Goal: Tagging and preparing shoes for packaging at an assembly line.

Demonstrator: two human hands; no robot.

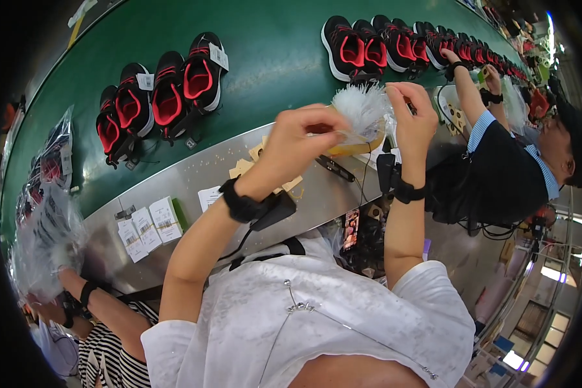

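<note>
My left hand [307, 132] is raised over the metal ledge, thumb and fingertips pinched together. Close to its fingertips stands a bushy bundle of thin white strands [359, 107], with a yellow rim [349, 149] below it. On the bundle's other side my right hand [414, 119] is held up, its fingers bent and pinched. What either pinch holds is too fine to make out. Beyond them, black shoes with red linings [352, 50] stand on the green belt [271, 71]. Farther left are two more pairs [199, 77], with white tags [218, 57] on some shoes.
The metal ledge [194, 165] carries banded white label stacks [166, 220] and tan cards [242, 168]. A black corded device [335, 169] lies near the bundle. At right, a co-worker [498, 168] reaches toward the shoe row; at left, another person's arm [110, 310] meets clear plastic bags [45, 226].
</note>
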